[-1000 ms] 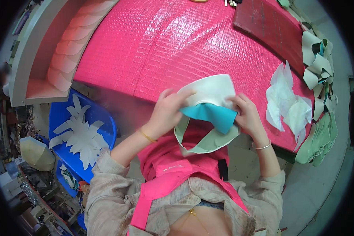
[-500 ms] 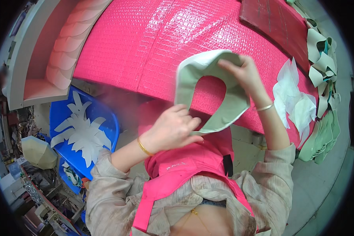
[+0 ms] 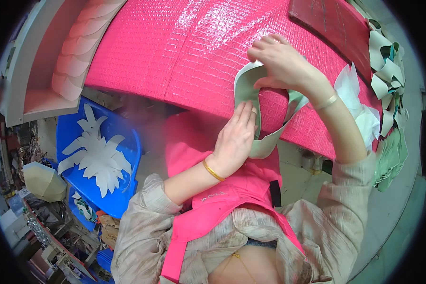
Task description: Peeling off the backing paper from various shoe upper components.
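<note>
A pale green, horseshoe-shaped piece of leather-like sheet (image 3: pixel 263 149) lies at the near edge of the pink-covered table, its near curve hanging over my apron. Along its left arm my left hand (image 3: pixel 235 137) rests nearly flat, fingers stretched out together. My right hand (image 3: pixel 286 64) arches over the far end, thumb spread from the bent fingers, and hides much of that end. The fingertips reach past the sheet onto the table cover, with no clear grip on it.
Overlapping pale pieces (image 3: pixel 73 66) line a grey-framed board at left. A blue stool (image 3: pixel 130 189) carries white leaf-shaped pieces (image 3: pixel 99 161). To the right lie a dark red board (image 3: pixel 333 33), thin white sheets (image 3: pixel 362 116), hanging pale strips (image 3: pixel 386 75) and stacked green pieces (image 3: pixel 393 158).
The green piece has come down from mid-air onto the table edge and shifted right. My left hand has flattened onto it. My right hand has moved farther out and loosened its hold.
</note>
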{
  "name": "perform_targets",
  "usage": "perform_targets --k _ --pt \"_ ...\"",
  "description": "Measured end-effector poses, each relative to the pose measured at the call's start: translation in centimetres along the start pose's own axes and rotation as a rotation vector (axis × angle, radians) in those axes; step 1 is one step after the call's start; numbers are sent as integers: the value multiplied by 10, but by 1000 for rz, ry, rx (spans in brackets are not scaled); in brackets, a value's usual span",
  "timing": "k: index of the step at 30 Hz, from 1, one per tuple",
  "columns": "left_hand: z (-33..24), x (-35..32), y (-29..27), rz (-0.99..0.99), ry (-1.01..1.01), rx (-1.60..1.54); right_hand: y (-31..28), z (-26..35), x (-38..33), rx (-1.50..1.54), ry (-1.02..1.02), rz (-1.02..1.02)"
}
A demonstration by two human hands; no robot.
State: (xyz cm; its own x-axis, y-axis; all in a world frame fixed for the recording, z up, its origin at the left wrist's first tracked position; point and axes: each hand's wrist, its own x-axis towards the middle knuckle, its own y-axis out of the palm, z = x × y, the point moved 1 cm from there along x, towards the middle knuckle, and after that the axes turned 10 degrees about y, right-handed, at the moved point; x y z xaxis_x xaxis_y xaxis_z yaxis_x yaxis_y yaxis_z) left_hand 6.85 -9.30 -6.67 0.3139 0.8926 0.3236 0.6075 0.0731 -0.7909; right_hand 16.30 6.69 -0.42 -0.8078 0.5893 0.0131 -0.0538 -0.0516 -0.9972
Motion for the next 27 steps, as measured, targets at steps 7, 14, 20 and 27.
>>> perform_targets --k 7,14,20,27 --pt "-4 2 6 30 -17 124 1 -1 16 376 -7 607" --pt "0 14 7 86 -2 243 26 -3 41 47 -24 578" --pt "8 38 10 129 -4 391 30 -4 47 57 -3 557" --pt "23 43 11 38 81 266 33 -30 42 128 138 579"
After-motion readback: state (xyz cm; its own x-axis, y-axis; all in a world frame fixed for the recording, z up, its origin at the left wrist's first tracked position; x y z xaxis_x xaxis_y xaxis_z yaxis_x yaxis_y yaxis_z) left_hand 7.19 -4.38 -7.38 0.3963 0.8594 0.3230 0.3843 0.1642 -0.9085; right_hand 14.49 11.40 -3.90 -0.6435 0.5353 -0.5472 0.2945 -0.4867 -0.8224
